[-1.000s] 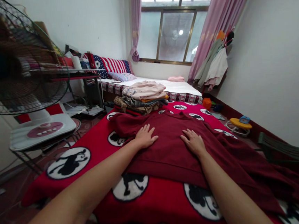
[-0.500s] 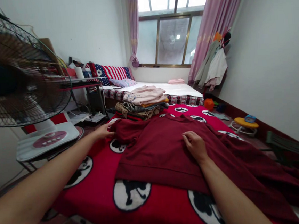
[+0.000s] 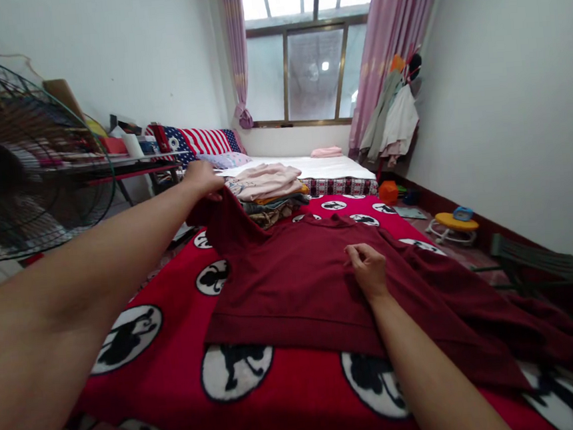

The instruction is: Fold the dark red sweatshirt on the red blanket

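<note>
A maroon sweatshirt (image 3: pixel 292 281) lies spread over a red blanket (image 3: pixel 173 359) printed with white ovals and dark figures. At the far left, my left hand (image 3: pixel 203 180) grips the end of one sleeve and holds it raised off the blanket, so the cloth hangs from it in a slope. My right hand (image 3: pixel 369 268) is over the middle of the sweatshirt with its fingers curled in, and no cloth shows bunched in it. The other sleeve stretches away to the right.
Behind the sweatshirt stands a stack of folded clothes (image 3: pixel 266 186), pale pink on top. A fan (image 3: pixel 25 157) is close at the left. Farther back is a bed with a white sheet (image 3: pixel 307 167). A yellow stool (image 3: pixel 455 222) and a dark folding chair (image 3: pixel 541 259) stand right.
My left hand has risen and moved away from me, lifting the sleeve off the blanket. My right hand stays over the sweatshirt's middle. The view has turned slightly right.
</note>
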The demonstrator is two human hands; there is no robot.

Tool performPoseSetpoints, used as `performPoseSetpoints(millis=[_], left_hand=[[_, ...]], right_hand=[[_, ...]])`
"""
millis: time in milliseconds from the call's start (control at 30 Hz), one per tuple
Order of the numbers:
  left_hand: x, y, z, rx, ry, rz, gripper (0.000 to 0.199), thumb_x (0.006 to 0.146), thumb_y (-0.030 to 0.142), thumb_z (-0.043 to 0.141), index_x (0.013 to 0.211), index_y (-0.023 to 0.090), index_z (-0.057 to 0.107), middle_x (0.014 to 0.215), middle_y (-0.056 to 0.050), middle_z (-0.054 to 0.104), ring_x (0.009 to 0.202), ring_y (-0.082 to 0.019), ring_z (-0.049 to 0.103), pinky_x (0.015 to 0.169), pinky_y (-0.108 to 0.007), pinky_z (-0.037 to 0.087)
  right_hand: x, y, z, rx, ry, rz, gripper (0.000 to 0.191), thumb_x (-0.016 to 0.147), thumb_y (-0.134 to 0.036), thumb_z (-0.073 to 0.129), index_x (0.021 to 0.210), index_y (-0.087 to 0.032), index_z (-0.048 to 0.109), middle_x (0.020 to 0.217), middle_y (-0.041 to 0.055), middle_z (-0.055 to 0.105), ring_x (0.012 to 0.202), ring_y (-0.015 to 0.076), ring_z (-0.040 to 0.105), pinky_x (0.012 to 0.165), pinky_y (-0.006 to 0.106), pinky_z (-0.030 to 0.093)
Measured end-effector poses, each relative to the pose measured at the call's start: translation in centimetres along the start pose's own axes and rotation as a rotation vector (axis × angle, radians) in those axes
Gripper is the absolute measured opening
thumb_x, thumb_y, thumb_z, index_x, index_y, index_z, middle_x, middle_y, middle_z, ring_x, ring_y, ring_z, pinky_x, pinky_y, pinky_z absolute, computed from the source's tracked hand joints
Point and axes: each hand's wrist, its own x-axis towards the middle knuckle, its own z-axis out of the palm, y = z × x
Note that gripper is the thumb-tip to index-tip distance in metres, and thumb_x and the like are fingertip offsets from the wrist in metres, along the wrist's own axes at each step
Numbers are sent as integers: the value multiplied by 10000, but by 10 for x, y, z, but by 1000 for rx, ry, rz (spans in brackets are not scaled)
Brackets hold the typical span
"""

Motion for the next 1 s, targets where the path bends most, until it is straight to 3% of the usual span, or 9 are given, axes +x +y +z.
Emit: performPoseSetpoints(millis=[133,267,367,467,667,767,867,933,1000], left_hand=[[11,99,52,-50,131,128,218,816,175,577,932,32,693,1012,-161,704,1051,-241,619,973,-362,442],[-52,139,121,-275,-144,665,604,753,232,690,1332,167,528,1401,-140,500,1280,-228,483,1081,-337,383],[-107,110,141,-175,-284,591,750,741,308,706,1430,224,420,1536,-142,296,1401,-274,331,1128,-373,333],[-147,60,130,75,-374,327,900,680,414,740,1473,249,348,1571,-150,206,1418,-349,281,1126,-433,321],[-192,-3,95,360,-432,-47,657,706,445,657,1305,219,506,1228,-137,606,1103,-323,595,862,-385,476],[-199,-14,91,291,-481,-95,305,753,373,596,1010,214,633,953,-75,691,912,-264,644,713,-313,454],[-193,-12,88,171,-458,-73,126,746,299,567,775,193,630,752,-35,667,757,-207,626,623,-265,401],[-185,-3,82,45,-405,-60,125,737,294,562,714,181,609,675,-15,636,680,-177,598,580,-245,375],[-176,12,77,-127,-357,-59,185,746,348,567,713,170,602,649,-4,619,632,-157,575,544,-231,355]], right_hand=[[-2,5,-6,45,-36,116,338,865,-456,493,753,-193,673,647,54,691,605,199,651,653,298,479],[-2,19,-6,8,-82,200,314,830,-446,500,749,-196,673,630,59,693,614,224,665,656,318,493],[-1,26,-3,-75,-77,210,263,802,-374,500,839,-191,686,740,78,719,704,239,678,746,355,506],[-1,24,1,-145,-94,215,291,770,-291,505,984,-178,666,878,89,717,822,242,669,817,374,504],[-3,0,10,-352,-59,145,792,712,-325,595,1438,-140,336,1389,191,438,1173,327,532,860,407,497],[-2,-12,18,-483,-290,115,828,702,-272,607,1475,-215,316,1352,146,495,1047,315,611,774,374,509],[16,-20,21,-571,-532,47,513,690,-167,572,1187,-269,652,1071,86,672,892,283,659,738,345,493],[40,-21,13,-543,-473,31,327,701,-163,559,960,-255,736,931,74,708,869,275,657,746,338,483],[72,-18,-4,-469,-204,77,274,725,-182,539,914,-208,736,860,80,711,836,258,647,748,329,478]])
